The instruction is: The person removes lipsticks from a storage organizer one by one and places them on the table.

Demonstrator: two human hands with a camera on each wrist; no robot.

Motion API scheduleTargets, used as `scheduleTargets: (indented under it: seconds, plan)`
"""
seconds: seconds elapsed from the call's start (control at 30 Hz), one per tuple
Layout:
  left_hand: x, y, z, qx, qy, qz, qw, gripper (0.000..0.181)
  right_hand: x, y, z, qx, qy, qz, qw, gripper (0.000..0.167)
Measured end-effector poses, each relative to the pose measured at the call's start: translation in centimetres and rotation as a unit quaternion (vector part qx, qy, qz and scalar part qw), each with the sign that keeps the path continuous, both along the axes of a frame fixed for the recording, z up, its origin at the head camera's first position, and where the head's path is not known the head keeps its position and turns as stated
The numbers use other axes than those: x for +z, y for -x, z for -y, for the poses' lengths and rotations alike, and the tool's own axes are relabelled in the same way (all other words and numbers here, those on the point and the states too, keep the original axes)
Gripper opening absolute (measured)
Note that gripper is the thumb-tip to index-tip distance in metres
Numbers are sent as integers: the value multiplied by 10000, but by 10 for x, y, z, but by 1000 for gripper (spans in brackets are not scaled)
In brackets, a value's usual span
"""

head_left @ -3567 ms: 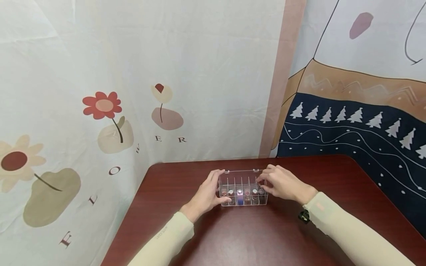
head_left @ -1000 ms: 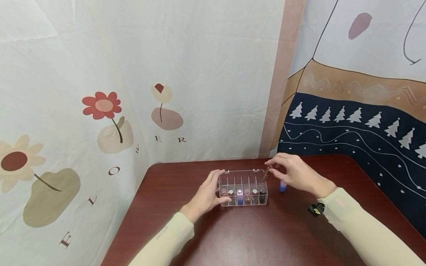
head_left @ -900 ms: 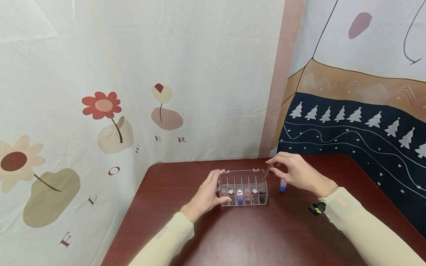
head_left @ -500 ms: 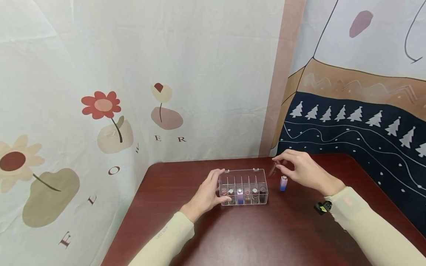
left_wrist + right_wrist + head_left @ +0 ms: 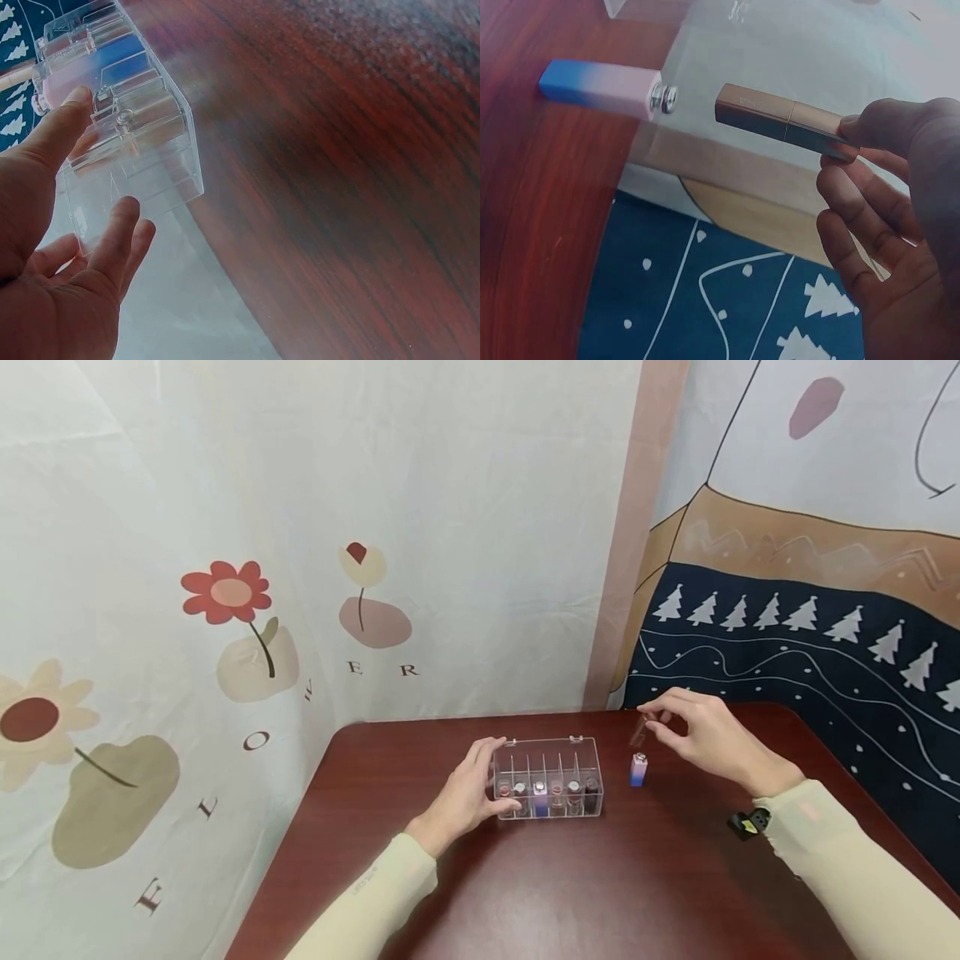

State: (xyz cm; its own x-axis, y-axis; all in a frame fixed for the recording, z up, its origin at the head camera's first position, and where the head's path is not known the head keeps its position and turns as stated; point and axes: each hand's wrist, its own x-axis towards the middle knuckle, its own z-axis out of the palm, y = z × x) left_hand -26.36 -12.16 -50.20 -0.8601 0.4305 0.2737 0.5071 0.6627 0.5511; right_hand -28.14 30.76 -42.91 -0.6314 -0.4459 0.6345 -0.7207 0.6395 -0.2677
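Note:
My left hand (image 5: 459,795) (image 5: 67,247) grips the left end of a clear compartment box (image 5: 553,814) (image 5: 180,161), thumb at its front and fingers at its side. Several small tubes and bottles stand in the box's front row. Between thumb and fingertips, my right hand (image 5: 712,735) (image 5: 900,195) pinches one end of a copper-coloured lipstick tube (image 5: 640,730) (image 5: 780,116), held in the air. Below it, a pink-and-blue bottle (image 5: 638,771) (image 5: 604,88) stands upright on the table, apart from the tube and to the right of the box.
The dark red wooden table (image 5: 540,893) ends at a pale cloth (image 5: 465,527) printed with flowers at the back. To the right hangs a dark blue cloth (image 5: 750,652) with white trees. A black device (image 5: 748,823) is at the right wrist.
The right hand has moved right, away from the box, carrying the tube out over the pink-and-blue bottle, which shows fully now. The left hand stays on the box.

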Motion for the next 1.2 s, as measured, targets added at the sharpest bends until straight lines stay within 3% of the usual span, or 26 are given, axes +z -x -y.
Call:
scheduleTargets:
  seconds: [0.3, 0.6, 1.2]
  plan:
    - [-1, -1, 0, 28, -3, 18, 10000, 108, 8, -9, -4, -702, -361, -117, 9968, 37]
    - [0, -1, -1, -10, -95, 188, 9998, 107, -1, -10, -15, -787, -415, 24, 9960, 35]
    - [-1, 0, -1, -22, -136, 88, 9999, 107, -22, -8, -27, -890, -712, 490, 9923, 29]
